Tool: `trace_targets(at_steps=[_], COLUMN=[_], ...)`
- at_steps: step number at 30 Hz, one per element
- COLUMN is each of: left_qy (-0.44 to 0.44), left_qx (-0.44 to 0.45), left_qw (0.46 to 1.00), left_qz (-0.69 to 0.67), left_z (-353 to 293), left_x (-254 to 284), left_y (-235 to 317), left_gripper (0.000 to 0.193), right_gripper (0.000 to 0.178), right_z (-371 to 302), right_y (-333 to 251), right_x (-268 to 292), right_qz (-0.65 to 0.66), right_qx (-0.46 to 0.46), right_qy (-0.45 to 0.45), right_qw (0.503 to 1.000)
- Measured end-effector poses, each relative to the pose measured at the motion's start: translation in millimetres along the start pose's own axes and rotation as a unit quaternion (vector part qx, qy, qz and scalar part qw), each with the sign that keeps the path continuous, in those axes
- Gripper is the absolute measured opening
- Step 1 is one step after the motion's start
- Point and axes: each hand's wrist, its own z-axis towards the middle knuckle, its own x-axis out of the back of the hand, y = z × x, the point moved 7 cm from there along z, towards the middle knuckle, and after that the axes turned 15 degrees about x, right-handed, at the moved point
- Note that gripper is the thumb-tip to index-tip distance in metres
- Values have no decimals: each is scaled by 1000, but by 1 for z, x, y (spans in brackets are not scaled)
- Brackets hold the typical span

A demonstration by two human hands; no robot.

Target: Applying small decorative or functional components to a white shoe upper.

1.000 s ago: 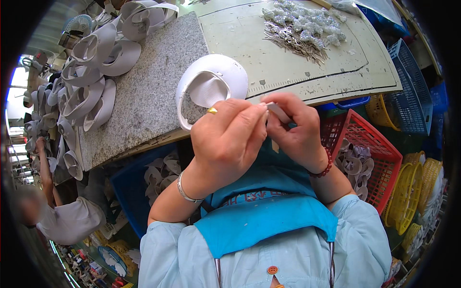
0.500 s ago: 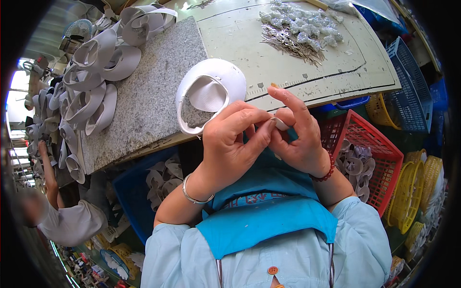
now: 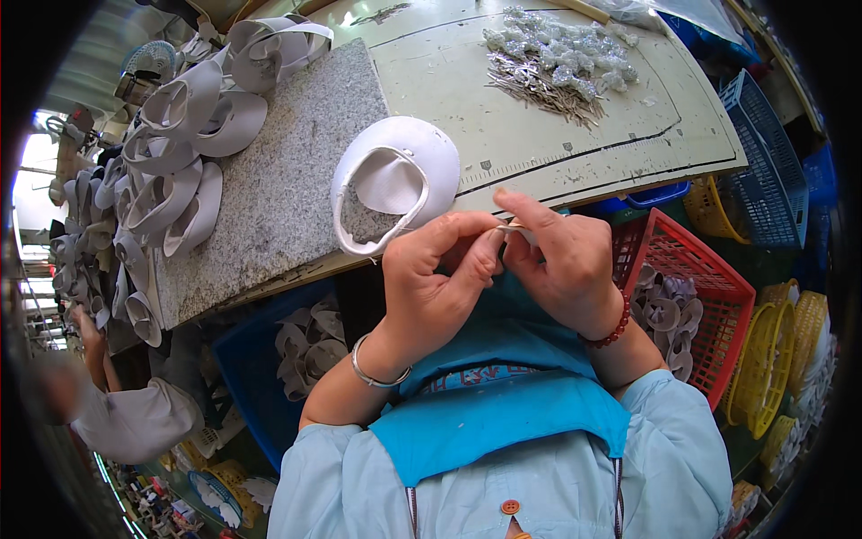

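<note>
Both hands meet in front of my chest, just off the near edge of the worktable. My left hand [image 3: 440, 274] is closed, thumb and forefinger pinching one end of a small whitish strip [image 3: 516, 230]. Fingers of my right hand [image 3: 566, 260] are closed on the strip's other side, and they hide most of it. Beyond my left hand, a white visor-shaped piece [image 3: 431, 148] with an oval opening and a padded rim lies across the edge of a grey stone slab [image 3: 296, 171]. My left fingers are close to its rim.
Many similar white pieces [image 3: 180, 202] are heaped at the slab's left. Shiny clear trimmings with thin metallic strips [image 3: 557, 76] lie at the table's back right. A blue bin [image 3: 251, 332] and red basket [image 3: 718, 269] hold white pieces. Another person [image 3: 135, 418] works at far left.
My right forefinger, raised before, has come down and bent inward toward the strip. Both hands still pinch it, and my left forearm has shifted slightly right.
</note>
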Motion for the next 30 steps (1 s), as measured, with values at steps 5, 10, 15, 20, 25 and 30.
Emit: trace_targets(at_steps=[5, 10, 15, 20, 25, 30], left_qy=[37, 67, 47, 62, 60, 54], left_qx=[-45, -90, -96, -119, -136, -129], left_qw=[997, 986, 983, 980, 976, 978], left_qz=[45, 127, 152, 147, 156, 153], left_z=[-3, -6, -6, -5, -4, -2], left_x=[1, -4, -9, -12, -14, -17], left_y=[3, 12, 11, 11, 18, 15], left_gripper=[10, 14, 22, 24, 24, 17], right_gripper=[31, 36, 48, 53, 57, 57], right_z=[-8, -6, -9, -10, -12, -13], right_y=[10, 5, 4, 5, 5, 5], right_x=[-7, -2, -6, -7, -9, -9], right_qz=[83, 89, 133, 129, 140, 121], right_qx=[-24, -16, -27, -25, -51, -29], right_qy=[39, 68, 72, 63, 63, 88], right_qw=[995, 994, 988, 989, 987, 988])
